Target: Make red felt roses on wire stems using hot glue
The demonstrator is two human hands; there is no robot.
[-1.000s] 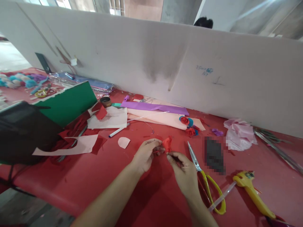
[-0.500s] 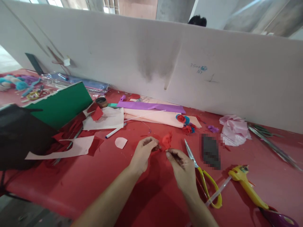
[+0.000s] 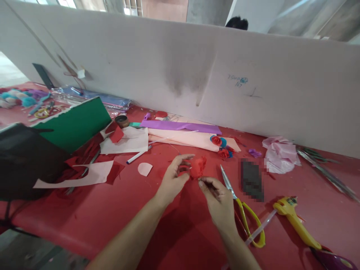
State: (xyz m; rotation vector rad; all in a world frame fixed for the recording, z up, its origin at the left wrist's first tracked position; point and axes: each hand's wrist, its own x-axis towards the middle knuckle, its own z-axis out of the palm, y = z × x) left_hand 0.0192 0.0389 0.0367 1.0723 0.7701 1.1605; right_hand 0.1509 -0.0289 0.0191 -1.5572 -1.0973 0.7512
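Note:
A red crepe paper flower (image 3: pixel 198 167) is held above the red table, its petals ruffled. My right hand (image 3: pixel 218 197) pinches it at its lower end between thumb and fingertips. On the flower's other side, my left hand (image 3: pixel 174 178) has its fingers curved and parted beside the petals. Whether its fingertips touch the paper I cannot tell. Scissors with yellow handles (image 3: pixel 249 222) lie just right of my right hand, blades pointing away. Farther right rests a yellow glue gun (image 3: pixel 299 225) with a clear glue stick (image 3: pixel 261 227).
Finished red and blue flowers (image 3: pixel 217 141) lie beyond my hands, by rolled peach paper (image 3: pixel 182 139) and a purple strip (image 3: pixel 180 126). A white marker (image 3: pixel 138 155) and paper scraps (image 3: pixel 145 169) lie left. A black bag (image 3: pixel 25 161) stands far left; pink plastic (image 3: pixel 281 153) lies right.
My left hand's fingers have let go of the red paper and spread apart beside the flower. The right hand keeps its pinch in nearly the same place.

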